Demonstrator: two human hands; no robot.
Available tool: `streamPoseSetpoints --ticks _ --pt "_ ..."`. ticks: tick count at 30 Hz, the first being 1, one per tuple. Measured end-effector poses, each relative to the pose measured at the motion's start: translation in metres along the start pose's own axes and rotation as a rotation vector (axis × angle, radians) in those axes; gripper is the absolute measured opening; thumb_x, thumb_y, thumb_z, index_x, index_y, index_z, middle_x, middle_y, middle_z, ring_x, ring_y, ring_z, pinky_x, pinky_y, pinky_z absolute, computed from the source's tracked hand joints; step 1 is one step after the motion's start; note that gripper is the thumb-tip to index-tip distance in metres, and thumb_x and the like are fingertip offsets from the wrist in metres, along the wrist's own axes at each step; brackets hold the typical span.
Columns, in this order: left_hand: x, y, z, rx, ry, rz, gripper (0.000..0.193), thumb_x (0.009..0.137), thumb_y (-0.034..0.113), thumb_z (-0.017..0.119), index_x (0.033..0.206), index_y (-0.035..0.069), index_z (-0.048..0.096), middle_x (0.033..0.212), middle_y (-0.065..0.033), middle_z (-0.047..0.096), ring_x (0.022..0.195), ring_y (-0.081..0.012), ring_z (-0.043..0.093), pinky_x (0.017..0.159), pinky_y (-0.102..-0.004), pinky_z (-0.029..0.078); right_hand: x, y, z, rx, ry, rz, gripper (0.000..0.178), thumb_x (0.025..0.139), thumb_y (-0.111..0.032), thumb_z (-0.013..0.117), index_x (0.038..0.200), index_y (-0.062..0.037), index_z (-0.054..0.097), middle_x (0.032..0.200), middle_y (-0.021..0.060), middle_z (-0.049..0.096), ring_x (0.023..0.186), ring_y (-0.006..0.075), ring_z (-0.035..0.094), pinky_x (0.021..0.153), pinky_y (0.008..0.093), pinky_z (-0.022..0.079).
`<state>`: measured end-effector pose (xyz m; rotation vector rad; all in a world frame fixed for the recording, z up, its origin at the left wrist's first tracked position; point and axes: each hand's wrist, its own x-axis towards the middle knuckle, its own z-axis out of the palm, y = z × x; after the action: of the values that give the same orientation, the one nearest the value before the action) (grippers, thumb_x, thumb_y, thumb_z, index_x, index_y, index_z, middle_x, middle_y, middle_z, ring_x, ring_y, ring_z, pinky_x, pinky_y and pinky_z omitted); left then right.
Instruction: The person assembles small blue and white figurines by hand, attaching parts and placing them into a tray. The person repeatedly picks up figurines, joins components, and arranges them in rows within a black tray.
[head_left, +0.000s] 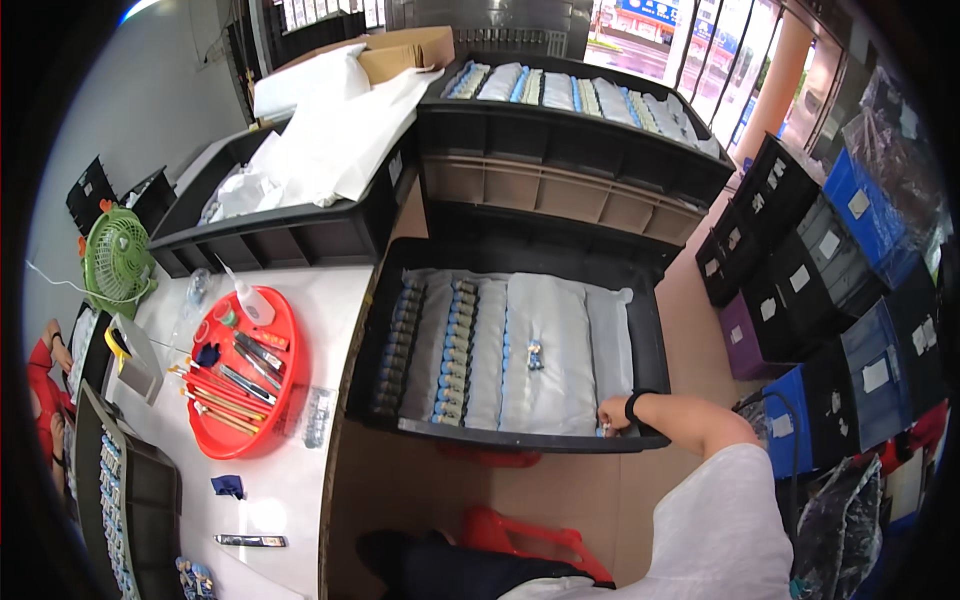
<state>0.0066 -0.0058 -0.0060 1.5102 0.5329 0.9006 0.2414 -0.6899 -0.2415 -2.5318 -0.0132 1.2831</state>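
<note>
My right hand [614,413], with a black band on its wrist, reaches into the near right corner of a black crate [540,438]. Its fingers are closed on a small figurine [603,430], mostly hidden, with a bit of blue and white showing. A single small blue figurine [535,354] lies on white padding [550,395] in the crate's middle. To its left, several like figurines stand in a row [455,350] between padded strips, with a darker row [402,340] along the crate's left side. My left hand is not in view.
On the white table [300,480] sits a red tray [297,385] of brushes, tweezers and a squeeze bottle. A green fan [118,255] stands behind. Another filled black crate [570,130] is at the back. Stacked bins [790,290] line the right; a co-worker's hand [62,355] shows far left.
</note>
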Motion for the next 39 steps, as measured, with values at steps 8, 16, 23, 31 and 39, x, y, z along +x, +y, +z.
streamPoseSetpoints --ticks 8,16,23,31,39 --pt "-0.003 0.014 0.017 0.268 0.041 0.122 0.016 0.087 0.003 0.05 0.097 -0.009 0.055 0.088 -0.0138 0.057 0.08 -0.0201 0.053 0.073 -0.0289 0.046 -0.01 -0.025 -0.014 0.177 -0.083 0.147 0.02 0.07 -0.011 0.073 0.084 -0.001 0.062 0.076 0.0101 0.063 0.063 0.0208 0.063 0.049 0.0333 0.051" --pt "-0.002 0.006 0.01 0.05 0.093 0.002 0.017 0.087 0.002 0.05 0.099 -0.009 0.054 0.091 -0.0146 0.056 0.084 -0.0205 0.053 0.077 -0.0294 0.046 -0.004 -0.011 -0.003 0.229 0.014 0.064 0.022 0.066 -0.012 0.075 0.082 -0.0022 0.063 0.075 0.0095 0.064 0.064 0.0196 0.062 0.054 0.0334 0.05" --pt "-0.002 0.005 0.004 0.005 0.078 -0.031 0.018 0.086 0.001 0.05 0.101 -0.008 0.054 0.096 -0.0149 0.056 0.088 -0.0209 0.054 0.08 -0.0306 0.046 -0.004 -0.021 -0.009 -0.04 -0.037 0.07 0.033 0.061 -0.019 0.077 0.089 -0.0042 0.065 0.084 0.012 0.066 0.076 0.0238 0.063 0.068 0.0353 0.05" --pt "-0.007 0.009 0.002 0.089 0.101 -0.075 0.018 0.087 0.002 0.05 0.102 -0.008 0.054 0.096 -0.0146 0.057 0.088 -0.0197 0.055 0.083 -0.0301 0.046 -0.043 -0.094 -0.052 -0.496 0.249 0.047 0.029 0.066 -0.019 0.067 0.09 -0.0041 0.064 0.083 0.0175 0.064 0.082 0.0318 0.062 0.072 0.0401 0.049" --pt "-0.009 -0.004 0.003 0.088 0.028 0.018 0.018 0.085 -0.002 0.052 0.102 -0.007 0.056 0.097 -0.0148 0.058 0.088 -0.0192 0.056 0.081 -0.0296 0.047 -0.099 -0.325 -0.061 0.579 0.206 -0.969 0.026 0.082 -0.018 0.061 0.102 -0.0022 0.058 0.091 0.0077 0.063 0.085 0.014 0.06 0.075 0.0269 0.048"
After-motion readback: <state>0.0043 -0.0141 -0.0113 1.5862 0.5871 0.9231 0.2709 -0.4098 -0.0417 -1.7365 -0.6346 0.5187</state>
